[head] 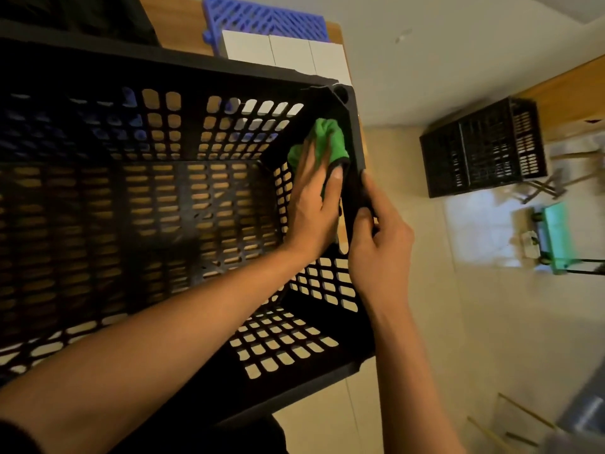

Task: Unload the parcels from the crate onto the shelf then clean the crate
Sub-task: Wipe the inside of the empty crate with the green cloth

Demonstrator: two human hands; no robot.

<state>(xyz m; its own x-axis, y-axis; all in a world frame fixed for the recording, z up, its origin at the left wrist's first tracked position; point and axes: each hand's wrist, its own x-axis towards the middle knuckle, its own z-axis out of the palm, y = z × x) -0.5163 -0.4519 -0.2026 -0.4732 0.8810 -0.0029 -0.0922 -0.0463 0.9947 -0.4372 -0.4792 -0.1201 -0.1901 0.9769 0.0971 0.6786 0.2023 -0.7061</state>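
Note:
A large black perforated crate [137,204] fills the left and middle of the head view, and nothing lies inside it. My left hand [314,204] reaches into it and presses a green cloth [329,142] with flat fingers against the inner face of the right wall near the far corner. My right hand [376,244] grips the rim of that same wall from outside, thumb on the inner edge. Three white parcels [284,55] stand side by side on the wooden shelf [183,24] just beyond the crate.
A blue lattice panel [262,18] stands behind the parcels. On the right, a second black crate [484,145] sits by a wooden surface. A green trolley [556,240] stands on the pale tiled floor [425,322].

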